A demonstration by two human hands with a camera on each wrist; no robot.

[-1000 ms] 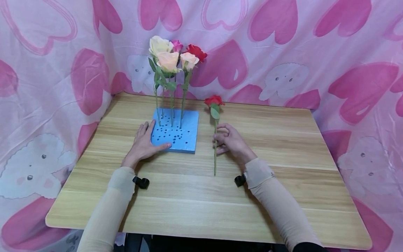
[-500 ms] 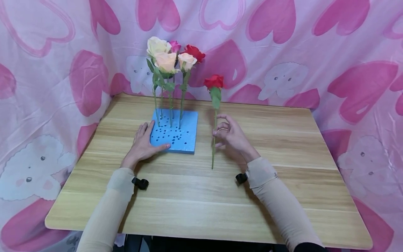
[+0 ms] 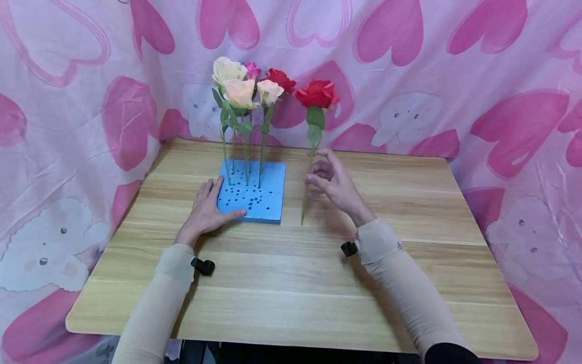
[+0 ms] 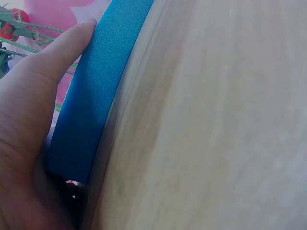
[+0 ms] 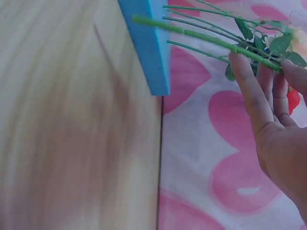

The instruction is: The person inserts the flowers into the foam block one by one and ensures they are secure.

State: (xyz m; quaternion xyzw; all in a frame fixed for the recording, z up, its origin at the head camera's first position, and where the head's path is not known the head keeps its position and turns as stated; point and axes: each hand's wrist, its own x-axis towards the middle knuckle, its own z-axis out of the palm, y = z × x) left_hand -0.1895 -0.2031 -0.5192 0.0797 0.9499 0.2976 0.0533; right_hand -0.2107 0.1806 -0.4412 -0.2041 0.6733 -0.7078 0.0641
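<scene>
My right hand (image 3: 336,189) pinches the green stem of a red rose (image 3: 317,94) between thumb and fingertips. The rose stands nearly upright above the table, bloom on top. In the right wrist view its stem (image 5: 201,36) runs past the fingers and its cut end is free. My left hand (image 3: 204,210) lies against the near left corner of a blue foam block (image 3: 273,202) dotted with holes, fingers along its left side. Its thumb (image 4: 72,43) reaches along the near edge, as the left wrist view shows.
Several roses stand upright in the block's rear half: a cream rose (image 3: 227,71), two peach roses, a pink one and another red rose (image 3: 279,80). The wooden table (image 3: 273,293) ends at a pink heart-patterned cloth (image 3: 409,76) behind it.
The right hand has raised the red rose; its bloom has risen and its stem end has left its earlier spot low on the table. The left hand has stayed at the foam block.
</scene>
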